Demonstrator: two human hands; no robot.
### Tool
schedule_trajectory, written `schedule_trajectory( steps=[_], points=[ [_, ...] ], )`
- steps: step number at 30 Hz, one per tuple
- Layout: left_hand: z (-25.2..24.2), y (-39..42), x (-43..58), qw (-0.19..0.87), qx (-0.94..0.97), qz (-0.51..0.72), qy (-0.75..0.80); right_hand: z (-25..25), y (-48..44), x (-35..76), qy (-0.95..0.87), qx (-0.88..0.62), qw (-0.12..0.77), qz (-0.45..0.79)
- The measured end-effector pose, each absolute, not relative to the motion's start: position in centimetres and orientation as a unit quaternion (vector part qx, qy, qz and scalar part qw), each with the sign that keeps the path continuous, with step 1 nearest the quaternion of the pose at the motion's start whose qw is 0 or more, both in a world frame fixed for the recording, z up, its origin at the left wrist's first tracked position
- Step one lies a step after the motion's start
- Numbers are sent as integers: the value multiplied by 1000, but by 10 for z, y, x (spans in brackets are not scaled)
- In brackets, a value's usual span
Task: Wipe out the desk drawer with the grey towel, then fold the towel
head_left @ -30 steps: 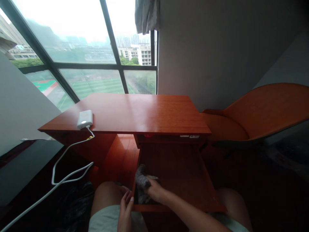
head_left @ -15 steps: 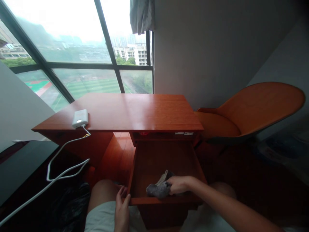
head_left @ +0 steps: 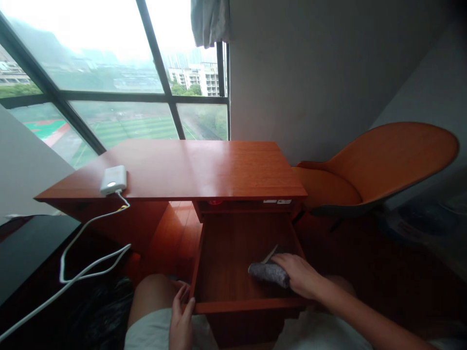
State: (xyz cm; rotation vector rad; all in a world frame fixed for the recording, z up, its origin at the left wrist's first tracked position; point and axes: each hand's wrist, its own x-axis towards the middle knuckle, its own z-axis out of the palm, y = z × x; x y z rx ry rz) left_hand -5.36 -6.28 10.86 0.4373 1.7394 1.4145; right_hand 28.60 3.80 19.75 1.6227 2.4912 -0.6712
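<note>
An open wooden drawer [head_left: 226,262] juts out of the desk toward my lap. My left hand [head_left: 181,316] holds its front left corner, thumb on the front edge and fingers along the outer side. Inside the drawer, at the right front, my right hand [head_left: 299,274] is closed on a folded grey cloth [head_left: 269,273]. The cloth looks fuzzy, with a lighter flap standing up at its back. My fingertips are partly hidden behind it. The drawer's wooden floor shows around the cloth.
The reddish wooden desk [head_left: 204,167] stands before the window. A white power bank [head_left: 114,180] with a white cable [head_left: 87,226] lies at its left. An orange chair [head_left: 394,160] stands to the right. A narrow shelf above the drawer holds a red item [head_left: 215,201].
My right hand has moved to the right with the grey cloth across the drawer. The left hand stays at the drawer's corner. The view has shifted slightly.
</note>
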Motion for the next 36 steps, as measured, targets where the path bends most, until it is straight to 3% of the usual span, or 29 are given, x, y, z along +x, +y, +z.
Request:
schedule_trajectory(
  steps=[2,6,9,15,20,23,30,36],
  points=[
    [109,-63,-53,411,177,557,700,189,36,280,823,495,12,-278],
    [112,-63,-52,396,185,548,714,160,38,256,831,394,85,-384],
    [112,-64,-52,393,192,541,718,144,49,218,857,360,78,-360],
    [107,-66,-56,403,200,537,714,124,98,126,900,302,-39,-313],
    [97,-67,-61,390,209,540,716,121,152,116,781,505,-188,-316],
    [93,-68,-63,393,221,538,712,124,172,144,724,585,-219,-293],
    [98,-63,-59,409,200,548,702,118,161,227,690,658,-184,-240],
    [109,-62,-57,425,200,542,697,93,113,229,747,646,-45,-147]
  ],
)
